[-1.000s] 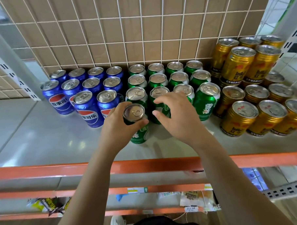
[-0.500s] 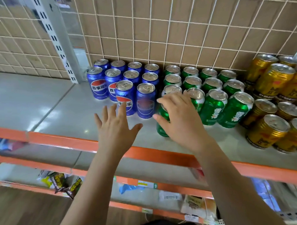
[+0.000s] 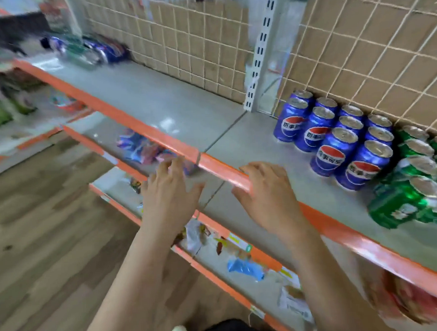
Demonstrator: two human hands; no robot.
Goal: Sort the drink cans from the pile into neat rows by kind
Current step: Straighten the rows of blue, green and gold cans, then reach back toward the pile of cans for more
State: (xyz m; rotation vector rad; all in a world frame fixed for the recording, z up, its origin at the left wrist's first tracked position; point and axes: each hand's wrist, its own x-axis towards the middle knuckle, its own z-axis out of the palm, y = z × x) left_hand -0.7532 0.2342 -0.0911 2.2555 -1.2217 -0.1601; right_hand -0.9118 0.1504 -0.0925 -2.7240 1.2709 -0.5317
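The shelf (image 3: pixel 174 102) holds blue cans (image 3: pixel 336 140) in rows at its back right, with green cans (image 3: pixel 413 182) next to them. A pile (image 3: pixel 89 49) (too blurry to tell more) sits at the shelf's far left. The right hand (image 3: pixel 266 190) is over the shelf's front edge and the left hand (image 3: pixel 168 192) is just off it. Both are empty, with loose fingers.

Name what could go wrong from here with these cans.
1. The front green can stands near the shelf's orange edge; a passing right hand or arm might knock it off.
2. The pile far left is blurred, blue and green mixed, so a wrong kind may get picked.
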